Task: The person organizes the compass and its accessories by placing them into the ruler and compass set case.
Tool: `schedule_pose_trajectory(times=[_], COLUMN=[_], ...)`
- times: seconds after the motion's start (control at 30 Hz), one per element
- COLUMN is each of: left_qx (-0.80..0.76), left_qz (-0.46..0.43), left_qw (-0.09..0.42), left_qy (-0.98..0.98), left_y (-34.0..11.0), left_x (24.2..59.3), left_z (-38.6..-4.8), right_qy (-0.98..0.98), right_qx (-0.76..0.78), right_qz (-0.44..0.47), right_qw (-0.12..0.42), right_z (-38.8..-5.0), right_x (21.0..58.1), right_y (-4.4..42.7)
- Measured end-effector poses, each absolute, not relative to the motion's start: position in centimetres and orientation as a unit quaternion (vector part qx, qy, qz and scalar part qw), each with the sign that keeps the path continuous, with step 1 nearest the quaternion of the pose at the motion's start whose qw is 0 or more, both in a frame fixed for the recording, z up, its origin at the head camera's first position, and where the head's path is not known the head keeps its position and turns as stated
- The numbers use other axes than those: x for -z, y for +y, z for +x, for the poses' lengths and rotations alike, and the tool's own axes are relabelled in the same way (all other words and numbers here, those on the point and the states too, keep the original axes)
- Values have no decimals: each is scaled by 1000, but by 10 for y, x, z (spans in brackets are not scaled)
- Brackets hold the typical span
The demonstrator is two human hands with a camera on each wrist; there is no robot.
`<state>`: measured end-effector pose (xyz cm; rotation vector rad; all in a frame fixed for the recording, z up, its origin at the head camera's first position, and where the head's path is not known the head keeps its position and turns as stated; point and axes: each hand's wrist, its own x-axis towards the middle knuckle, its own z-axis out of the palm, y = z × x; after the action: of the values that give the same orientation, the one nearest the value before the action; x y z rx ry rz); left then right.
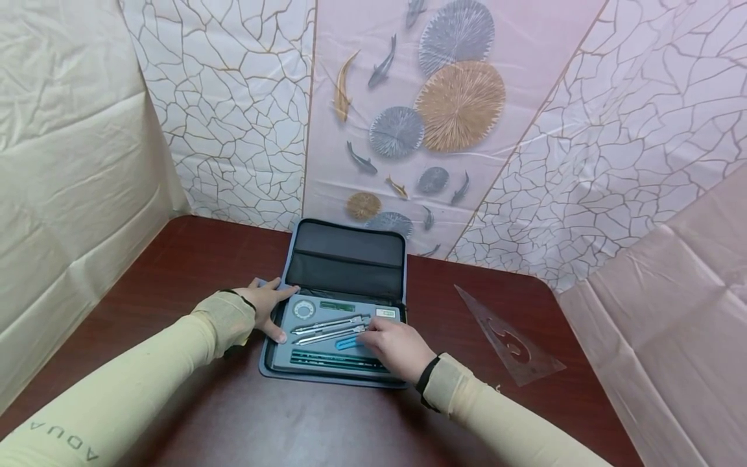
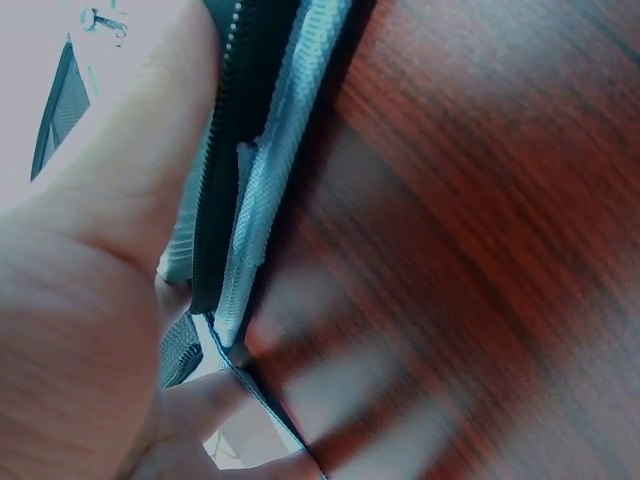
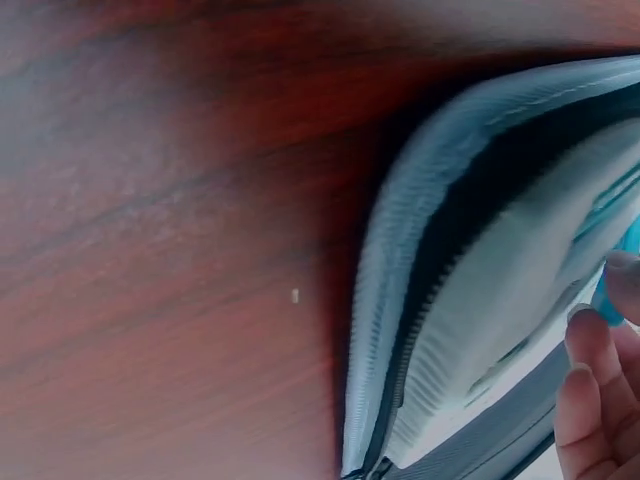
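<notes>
An open zip case [image 1: 265, 371] lies on the table with its lid standing up at the back. In its grey tray sit two silver compasses [image 1: 325, 329], several dark green pencils [image 1: 335, 360], a white round dial [image 1: 303, 309], a green strip [image 1: 337, 306] and a white eraser [image 1: 385, 312]. My left hand [image 1: 266, 305] rests with spread fingers on the case's left edge. With thumb and fingertips my right hand [image 1: 403, 347] pinches the right end of a small bright blue plastic tool [image 1: 347, 343] at the tray. Its exact kind is unclear.
A clear triangular set square [image 1: 510, 344] lies on the reddish-brown table [image 1: 233, 415], right of the case. Patterned cloth [image 1: 245, 117] hangs behind the table, and pale cloth walls [image 1: 76, 194] stand at both sides.
</notes>
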<state>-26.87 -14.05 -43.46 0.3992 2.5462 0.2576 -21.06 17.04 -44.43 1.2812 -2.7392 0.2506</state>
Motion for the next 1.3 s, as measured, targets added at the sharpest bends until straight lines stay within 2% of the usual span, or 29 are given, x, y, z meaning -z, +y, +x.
schedule_pose_trajectory(times=[0.9, 1.3], left_qx=[-97, -101], left_qz=[147, 154], left_qw=[264, 262], left_qy=[948, 947], left_y=[-140, -141], left_x=[438, 433], left_z=[-269, -264], right_qy=[-896, -902], right_qx=[-65, -72], right_qz=[439, 424], right_qw=[18, 25], right_z=[-217, -215], right_x=[446, 450], right_y=[171, 168])
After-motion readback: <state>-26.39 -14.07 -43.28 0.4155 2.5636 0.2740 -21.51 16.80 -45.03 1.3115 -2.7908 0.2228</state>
